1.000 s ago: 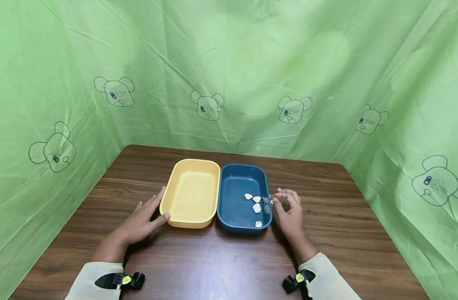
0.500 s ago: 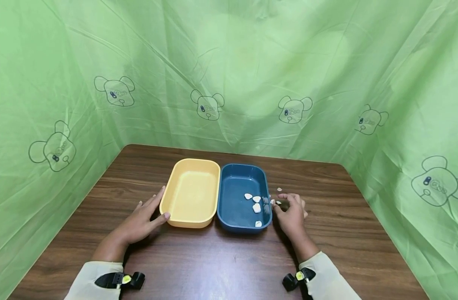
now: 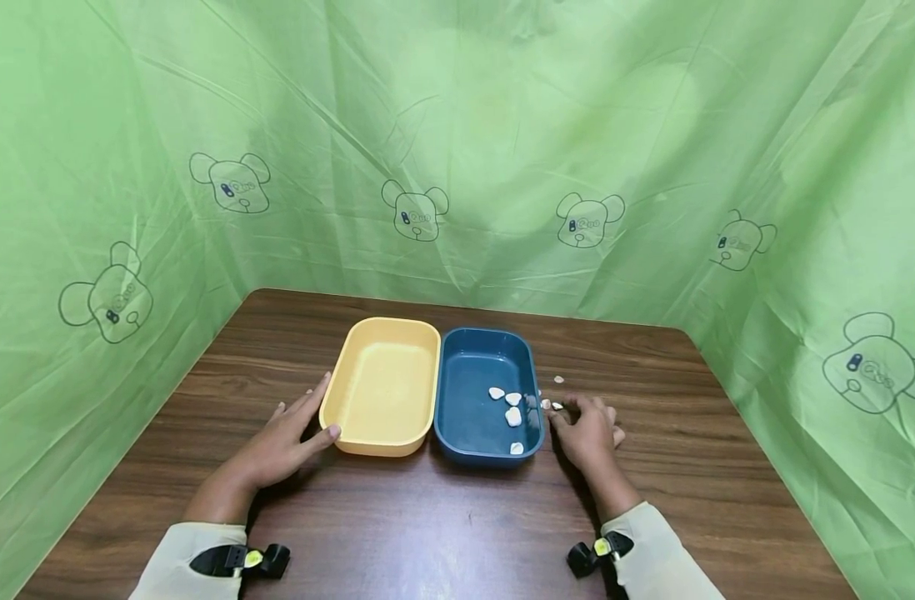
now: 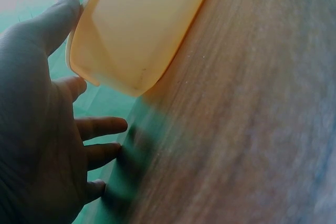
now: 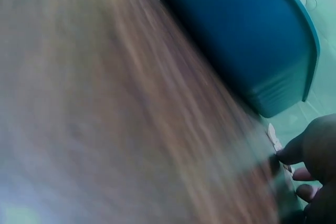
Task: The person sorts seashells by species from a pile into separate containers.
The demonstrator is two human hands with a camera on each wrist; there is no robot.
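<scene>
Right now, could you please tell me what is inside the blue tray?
Four white pieces lie inside the blue tray, toward its right side in the head view. The inner face of its near wall is hidden from that camera.

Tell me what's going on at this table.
A person is working with white stones and two tubs set side by side. The left hand rests against the outer side of the yellow tub. The right hand is down on the table, its fingers at some loose stones just right of the blue tub; whether it grips one is hard to tell. Four white stones lie in the blue tub.
</scene>
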